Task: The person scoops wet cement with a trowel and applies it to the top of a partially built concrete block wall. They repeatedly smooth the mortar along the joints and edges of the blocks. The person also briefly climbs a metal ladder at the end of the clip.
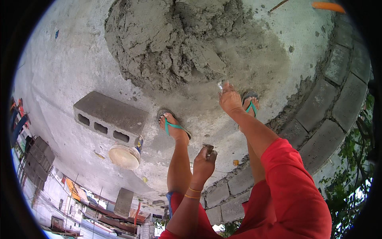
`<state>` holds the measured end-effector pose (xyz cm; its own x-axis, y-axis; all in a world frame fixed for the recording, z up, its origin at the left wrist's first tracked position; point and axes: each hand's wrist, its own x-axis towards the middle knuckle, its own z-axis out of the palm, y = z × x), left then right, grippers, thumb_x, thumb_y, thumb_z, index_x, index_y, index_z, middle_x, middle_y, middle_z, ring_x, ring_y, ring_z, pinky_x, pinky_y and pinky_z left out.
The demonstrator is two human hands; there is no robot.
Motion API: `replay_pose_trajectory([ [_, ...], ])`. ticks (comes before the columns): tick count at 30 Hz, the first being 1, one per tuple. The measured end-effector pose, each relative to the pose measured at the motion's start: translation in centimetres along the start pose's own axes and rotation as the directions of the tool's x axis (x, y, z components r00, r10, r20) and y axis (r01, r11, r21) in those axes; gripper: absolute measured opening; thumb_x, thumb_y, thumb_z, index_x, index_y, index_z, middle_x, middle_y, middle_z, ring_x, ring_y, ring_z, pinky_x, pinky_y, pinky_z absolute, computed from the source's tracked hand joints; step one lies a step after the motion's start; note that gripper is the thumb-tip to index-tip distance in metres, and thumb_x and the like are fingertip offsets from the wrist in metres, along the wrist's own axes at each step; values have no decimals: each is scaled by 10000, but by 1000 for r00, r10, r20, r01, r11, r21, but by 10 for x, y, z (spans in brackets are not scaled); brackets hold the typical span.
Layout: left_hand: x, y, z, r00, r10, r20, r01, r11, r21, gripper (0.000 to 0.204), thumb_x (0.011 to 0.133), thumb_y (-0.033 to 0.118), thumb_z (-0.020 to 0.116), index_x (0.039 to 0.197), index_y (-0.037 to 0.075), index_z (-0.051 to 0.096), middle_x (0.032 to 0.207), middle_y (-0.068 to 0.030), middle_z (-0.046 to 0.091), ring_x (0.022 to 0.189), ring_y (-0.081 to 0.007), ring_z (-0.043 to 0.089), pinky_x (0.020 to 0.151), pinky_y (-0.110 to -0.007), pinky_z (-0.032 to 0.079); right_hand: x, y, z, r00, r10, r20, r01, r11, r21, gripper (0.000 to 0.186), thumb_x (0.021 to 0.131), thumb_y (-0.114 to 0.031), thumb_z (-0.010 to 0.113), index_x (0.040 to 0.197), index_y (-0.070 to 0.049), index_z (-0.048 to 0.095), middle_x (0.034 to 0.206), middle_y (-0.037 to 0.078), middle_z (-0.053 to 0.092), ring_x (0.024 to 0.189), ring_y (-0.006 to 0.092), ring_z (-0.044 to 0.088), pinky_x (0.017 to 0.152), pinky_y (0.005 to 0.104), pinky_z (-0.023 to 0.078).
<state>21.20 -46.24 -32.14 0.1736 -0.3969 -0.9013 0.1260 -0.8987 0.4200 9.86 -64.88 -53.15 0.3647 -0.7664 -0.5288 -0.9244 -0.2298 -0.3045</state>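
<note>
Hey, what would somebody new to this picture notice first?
Probably the large heap of grey mortar-like mix at the top centre. Next, the bright red sleeve at lower right, whose right hand grips something shiny by the heap's lower edge. Then the grey hollow block, left of centre.

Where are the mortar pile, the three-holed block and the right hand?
Mortar pile (163, 44), head view: middle of the heap.
Three-holed block (112, 112), head view: its upper face.
Right hand (230, 98), head view: back of the hand.

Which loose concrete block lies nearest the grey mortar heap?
The long grey concrete block beside the round whitish bucket, three holes showing; other loose blocks lie farther from the grey mortar heap.
</note>
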Motion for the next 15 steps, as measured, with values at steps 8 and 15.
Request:
replay_pose_trajectory([
  [8,6,-5,0,1000,7,20,-9,997,82,312,943,198,676,1179,-5,661,1099,-208,726,989,-315,721,887,-379,554,-44,-36,-105,953,-31,302,-164,784,599,832,978,-653,552,1332,100,579,922,196,710,818,286,685,783,422,560],
  [15,10,3,3,999,-29,-27,31,996,80,315,944,197,676,1190,2,659,1074,-210,725,980,-320,719,876,-378,551,17,-2,-69,813,185,552,-504,699,508,778,952,-699,547,1196,33,643,936,149,716,818,299,693,777,445,548],
])
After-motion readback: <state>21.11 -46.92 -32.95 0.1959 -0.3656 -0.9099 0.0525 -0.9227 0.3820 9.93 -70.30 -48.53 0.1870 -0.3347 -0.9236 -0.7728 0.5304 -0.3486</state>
